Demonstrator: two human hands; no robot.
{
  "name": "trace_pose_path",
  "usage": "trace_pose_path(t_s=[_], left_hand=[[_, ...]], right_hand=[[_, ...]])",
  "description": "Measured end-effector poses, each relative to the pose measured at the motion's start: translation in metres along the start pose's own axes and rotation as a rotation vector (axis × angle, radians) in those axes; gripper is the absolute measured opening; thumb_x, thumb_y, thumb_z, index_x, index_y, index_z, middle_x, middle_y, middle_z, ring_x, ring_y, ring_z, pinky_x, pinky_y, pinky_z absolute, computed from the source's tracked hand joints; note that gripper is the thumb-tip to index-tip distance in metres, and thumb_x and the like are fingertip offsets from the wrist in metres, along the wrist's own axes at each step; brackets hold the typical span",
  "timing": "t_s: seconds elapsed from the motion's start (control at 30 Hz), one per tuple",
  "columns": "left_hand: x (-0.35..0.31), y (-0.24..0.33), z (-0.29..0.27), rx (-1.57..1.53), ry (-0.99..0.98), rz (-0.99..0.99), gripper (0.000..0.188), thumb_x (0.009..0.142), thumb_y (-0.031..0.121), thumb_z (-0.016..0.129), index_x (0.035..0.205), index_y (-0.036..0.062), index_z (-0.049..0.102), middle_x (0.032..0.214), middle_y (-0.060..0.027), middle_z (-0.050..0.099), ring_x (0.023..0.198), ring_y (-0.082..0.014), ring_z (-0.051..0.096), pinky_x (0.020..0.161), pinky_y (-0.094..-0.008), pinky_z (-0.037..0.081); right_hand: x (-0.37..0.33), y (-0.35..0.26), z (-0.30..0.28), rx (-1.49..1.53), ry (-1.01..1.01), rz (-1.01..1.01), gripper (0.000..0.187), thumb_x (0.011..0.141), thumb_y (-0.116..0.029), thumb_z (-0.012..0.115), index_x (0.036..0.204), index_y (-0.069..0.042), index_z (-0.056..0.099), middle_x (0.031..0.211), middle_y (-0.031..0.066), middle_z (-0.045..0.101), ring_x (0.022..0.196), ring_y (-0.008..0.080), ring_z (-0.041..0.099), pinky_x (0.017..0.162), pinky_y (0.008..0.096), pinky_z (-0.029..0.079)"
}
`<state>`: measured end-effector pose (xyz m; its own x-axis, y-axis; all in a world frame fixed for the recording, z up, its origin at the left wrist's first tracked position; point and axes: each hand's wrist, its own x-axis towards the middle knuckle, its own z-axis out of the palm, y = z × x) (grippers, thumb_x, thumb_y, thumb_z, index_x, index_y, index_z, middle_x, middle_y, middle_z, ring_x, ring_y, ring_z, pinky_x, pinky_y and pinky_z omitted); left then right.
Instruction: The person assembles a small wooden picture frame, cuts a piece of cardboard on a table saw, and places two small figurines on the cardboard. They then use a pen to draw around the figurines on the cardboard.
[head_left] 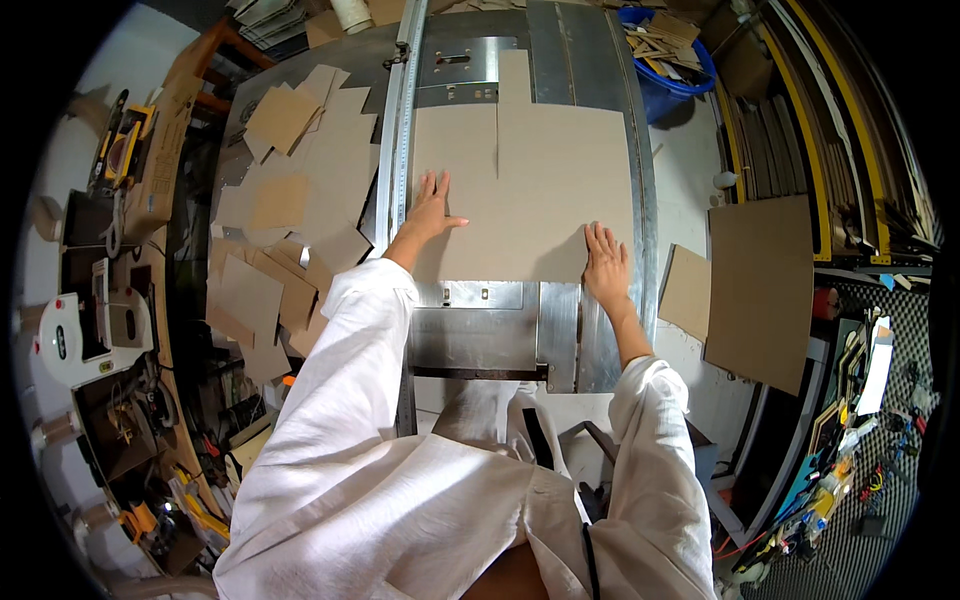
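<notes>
Left hand (432,208), fingers spread, and right hand (606,262), fingers closer, lie flat, gripping nothing. Metal table (475,345) beneath; grey-brown board (525,220) atop, just right of rail (403,135). I'd guide both evenly, edge true to rail, fingers clear of far slit (498,150).

bright centre | soft shadows on board (530,215) | metal table (475,342) sheen | edges bent, rim black

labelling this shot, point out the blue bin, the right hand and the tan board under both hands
Blue bin (662,97), head view: outer wall
Right hand (606,270), head view: back of hand
Tan board (523,215), head view: bare middle
</notes>
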<state>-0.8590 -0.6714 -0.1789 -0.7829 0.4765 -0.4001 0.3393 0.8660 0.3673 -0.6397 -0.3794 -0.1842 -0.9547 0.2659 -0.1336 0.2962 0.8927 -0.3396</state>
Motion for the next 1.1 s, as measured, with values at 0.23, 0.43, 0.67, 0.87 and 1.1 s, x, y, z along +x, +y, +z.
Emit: trace_pose_path(t_s=[0.23,0.43,0.67,0.87,1.1], left_hand=[[0.054,-0.005,-0.024,-0.010,-0.008,0.006,0.117,0.072,0.044,0.080,0.154,0.0095,0.004,0.158,-0.0228,0.000,0.147,-0.0370,0.000,0.119,-0.0426,0.014],[0.099,-0.013,-0.038,0.001,-0.005,0.005,0.119,0.070,0.048,0.080,0.154,0.0104,0.005,0.158,-0.0225,0.001,0.147,-0.0362,-0.001,0.119,-0.0432,0.013],[0.146,-0.020,-0.054,0.013,-0.001,0.020,0.121,0.069,0.051,0.081,0.154,0.0107,0.005,0.158,-0.0226,0.001,0.147,-0.0366,-0.001,0.119,-0.0446,0.015],[0.174,-0.026,-0.067,0.037,0.014,0.018,0.121,0.069,0.051,0.080,0.154,0.0118,0.004,0.158,-0.0224,0.001,0.147,-0.0363,0.000,0.119,-0.0453,0.015],[0.214,-0.015,-0.085,0.054,-0.012,0.045,0.119,0.070,0.054,0.079,0.154,0.0123,0.005,0.158,-0.0225,0.003,0.147,-0.0359,0.000,0.119,-0.0450,0.016]], right_hand=[[0.058,0.000,-0.006,-0.020,-0.004,0.026,0.066,0.083,0.000,0.043,0.147,-0.014,0.036,0.154,0.0078,0.031,0.143,0.0258,0.027,0.117,0.0504,0.017],[0.101,0.001,-0.013,-0.050,-0.013,0.034,0.068,0.082,0.000,0.044,0.147,-0.016,0.036,0.154,0.0059,0.031,0.143,0.0248,0.027,0.117,0.0497,0.017],[0.145,0.004,-0.012,-0.059,0.004,0.034,0.068,0.082,-0.002,0.044,0.148,-0.017,0.035,0.155,0.0048,0.031,0.143,0.0246,0.027,0.117,0.0502,0.018],[0.180,0.005,-0.012,-0.054,0.018,0.027,0.068,0.083,-0.001,0.043,0.148,-0.018,0.035,0.155,0.0046,0.031,0.143,0.0244,0.027,0.117,0.0496,0.018],[0.170,0.020,-0.026,0.095,0.089,0.024,0.074,0.076,0.006,0.043,0.147,-0.016,0.038,0.154,0.0086,0.031,0.143,0.0296,0.027,0.115,0.0513,0.021]])
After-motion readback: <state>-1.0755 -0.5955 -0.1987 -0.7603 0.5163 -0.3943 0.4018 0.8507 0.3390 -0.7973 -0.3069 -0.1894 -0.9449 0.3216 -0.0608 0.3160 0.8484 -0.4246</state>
